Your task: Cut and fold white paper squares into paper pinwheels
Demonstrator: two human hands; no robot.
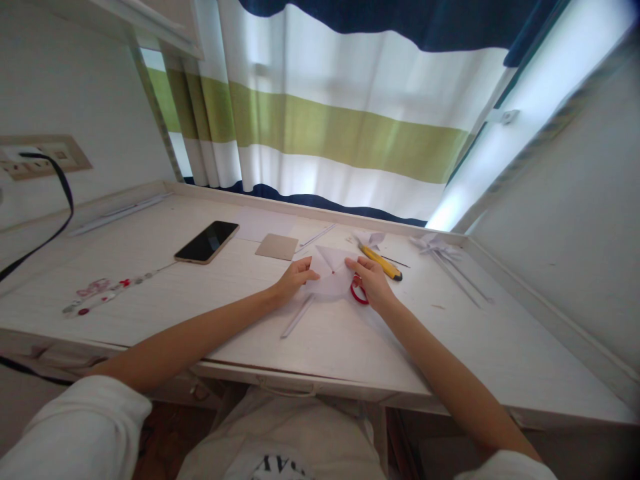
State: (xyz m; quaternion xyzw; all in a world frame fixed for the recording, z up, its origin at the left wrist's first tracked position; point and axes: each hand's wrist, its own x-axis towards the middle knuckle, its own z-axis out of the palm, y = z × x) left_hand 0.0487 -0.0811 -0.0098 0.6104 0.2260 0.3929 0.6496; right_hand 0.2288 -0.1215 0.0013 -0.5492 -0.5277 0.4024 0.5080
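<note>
A folded white paper (331, 272) lies on the pale desk (200, 300) in front of me. My left hand (295, 277) pinches its left edge with closed fingers. My right hand (373, 280) grips its right edge, fingers curled. Red scissor handles (357, 295) peek out under the right hand. A white stick (297, 316) lies just below the paper.
A black phone (207, 241) and a brown card square (277, 247) lie at the back left. A yellow utility knife (383, 263) and white paper pinwheels (440, 247) sit to the right. Beads (100, 293) are scattered far left. A striped curtain hangs behind.
</note>
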